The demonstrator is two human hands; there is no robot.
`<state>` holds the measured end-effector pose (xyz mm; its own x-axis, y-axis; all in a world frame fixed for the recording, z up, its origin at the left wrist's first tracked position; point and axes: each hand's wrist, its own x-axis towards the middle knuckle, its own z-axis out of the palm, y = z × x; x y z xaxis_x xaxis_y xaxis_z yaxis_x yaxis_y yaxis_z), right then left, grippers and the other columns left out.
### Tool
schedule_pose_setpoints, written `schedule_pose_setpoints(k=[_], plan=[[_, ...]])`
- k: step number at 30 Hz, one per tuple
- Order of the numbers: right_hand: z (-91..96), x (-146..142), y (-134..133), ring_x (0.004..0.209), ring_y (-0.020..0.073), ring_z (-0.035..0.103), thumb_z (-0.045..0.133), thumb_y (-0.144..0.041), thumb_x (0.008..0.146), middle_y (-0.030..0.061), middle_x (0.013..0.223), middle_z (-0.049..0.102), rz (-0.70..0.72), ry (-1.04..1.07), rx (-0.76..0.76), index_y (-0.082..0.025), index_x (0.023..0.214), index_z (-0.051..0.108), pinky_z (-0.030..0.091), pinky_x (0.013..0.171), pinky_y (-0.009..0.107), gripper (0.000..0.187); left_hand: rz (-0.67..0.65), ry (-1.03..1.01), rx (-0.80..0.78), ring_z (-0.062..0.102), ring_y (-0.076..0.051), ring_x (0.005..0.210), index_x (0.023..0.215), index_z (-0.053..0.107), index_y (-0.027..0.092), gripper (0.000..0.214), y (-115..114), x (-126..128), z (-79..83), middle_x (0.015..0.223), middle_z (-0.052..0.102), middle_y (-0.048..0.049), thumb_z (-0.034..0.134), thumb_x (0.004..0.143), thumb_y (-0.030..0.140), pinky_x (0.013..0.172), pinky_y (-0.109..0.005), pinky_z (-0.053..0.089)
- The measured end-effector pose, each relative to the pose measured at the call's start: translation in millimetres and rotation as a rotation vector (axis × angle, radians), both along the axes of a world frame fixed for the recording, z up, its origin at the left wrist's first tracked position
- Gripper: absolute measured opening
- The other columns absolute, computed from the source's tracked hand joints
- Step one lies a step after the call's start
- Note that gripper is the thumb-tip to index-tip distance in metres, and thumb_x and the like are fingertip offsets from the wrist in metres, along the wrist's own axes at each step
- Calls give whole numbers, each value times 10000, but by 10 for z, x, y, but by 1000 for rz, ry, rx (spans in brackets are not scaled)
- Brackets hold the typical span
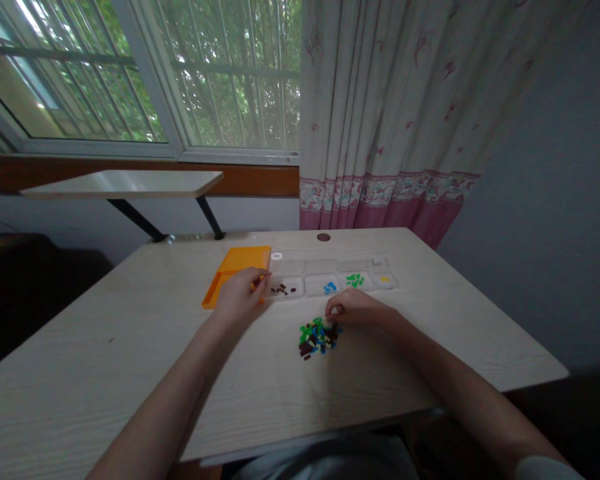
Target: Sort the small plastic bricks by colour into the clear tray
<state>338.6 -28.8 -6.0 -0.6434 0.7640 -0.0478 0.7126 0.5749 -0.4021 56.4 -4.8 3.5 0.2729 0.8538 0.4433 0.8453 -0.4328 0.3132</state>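
Note:
A pile of small building bricks (319, 337) in green, blue, brown and yellow lies on the table in front of me. My right hand (353, 308) is at the pile's upper right edge with its fingers curled together; whatever they pinch is hidden. My left hand (241, 293) is over the right side of an orange box (245, 255), its fingers closed near the clear divided case (303, 285). Dark reddish bits show by those fingertips, but I cannot tell if they are held. The case has brown bricks (283, 289), blue bricks (330, 287), green bricks (355, 280) and yellow bricks (385, 279) in separate compartments.
The case's clear lid (320, 264) lies open behind the compartments, with a white ring (277, 256) at its left. A raised shelf (125, 184) on black legs stands at the back left. A round cable hole (323, 237) is near the table's (430, 380) back edge.

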Motion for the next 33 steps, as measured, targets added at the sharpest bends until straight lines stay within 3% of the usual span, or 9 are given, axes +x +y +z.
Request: schedule_pose_setpoints(k=[4,8,14,18,27,33], plan=[[-31,-27,-3,561,94,474,515,-287,809,-12,623,562,-49,90,-3,-179,858,633,298,536,190,167,-263,-13,-73,560,-134,702,885,642,182,235,-215,370,-88,785,634,-44,434,834,280,611,-212,405],[-92,-66,-1,543,84,454,474,-338,845,-24,610,535,-67,272,-117,-156,887,596,307,512,180,223,-398,-54,-89,558,-125,726,883,644,196,184,-364,583,-129,783,629,-31,482,827,263,650,-210,410],[-218,-122,15,665,109,518,486,-378,829,12,751,584,-67,514,-250,-148,872,582,375,583,196,253,-430,-89,-92,557,-126,721,859,646,189,162,-390,621,-148,770,621,-35,508,822,266,638,-211,412],[-229,-140,17,635,104,500,488,-391,823,6,723,563,-79,581,-328,-143,865,575,362,557,194,266,-436,-119,-61,553,-125,714,833,638,187,152,-388,618,-163,747,610,-32,521,819,282,631,-211,408],[-165,-165,-24,619,94,478,493,-350,822,-1,703,545,-47,563,-343,-137,823,571,359,571,193,227,-501,-85,-23,542,-129,716,825,625,186,173,-415,612,-148,761,591,-41,487,840,289,631,-225,415],[16,-11,-3,477,65,352,523,-336,798,-61,525,386,-71,339,-246,-142,820,614,238,449,172,215,-456,-235,-8,546,-126,713,815,641,167,173,-398,583,-104,756,594,-54,503,836,269,604,-212,421]])
